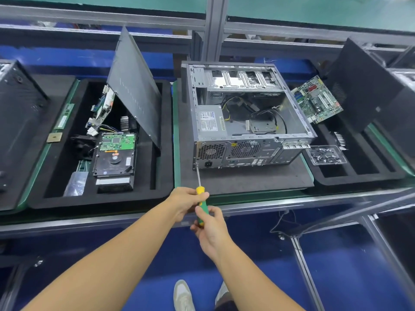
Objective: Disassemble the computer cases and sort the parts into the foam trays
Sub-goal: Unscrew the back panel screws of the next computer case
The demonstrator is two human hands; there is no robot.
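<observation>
Far left of the left hand (186, 199): a closed black case (20, 122), cut off by the frame edge. Next over, a RAM stick (65, 116) lies on the green strip beside the left foam tray (161, 176).

In that tray, up and left of the left hand, I see:
- a hard drive (115, 154) lying board-side up
- a clear bag (75, 184) just left of its near end
- a circuit board (104, 104) on edge under a grey side panel (134, 90) that leans across the tray

Left hand has its fingers curled round the yellow upper part of the screwdriver (199, 190) handle. Right hand (210, 227), just below it, grips the green lower end of the same handle.

The shaft runs up from the left hand. Its tip is at the lower-left corner of the rear face of the open computer case (242, 113), near the power socket. Can't tell if it's seated in a screw.

The case lies on its side on a grey foam mat (247, 178), straight above both hands. The power supply (210, 121) sits in its near-left corner, with loose cables inside.

Up and right of the right hand:
- a motherboard (316, 99) propped tilted at the far end of the right foam tray (359, 173)
- a clear screw box (325, 154) at the tray's near-left
- a black panel (363, 86) leaning further right
</observation>
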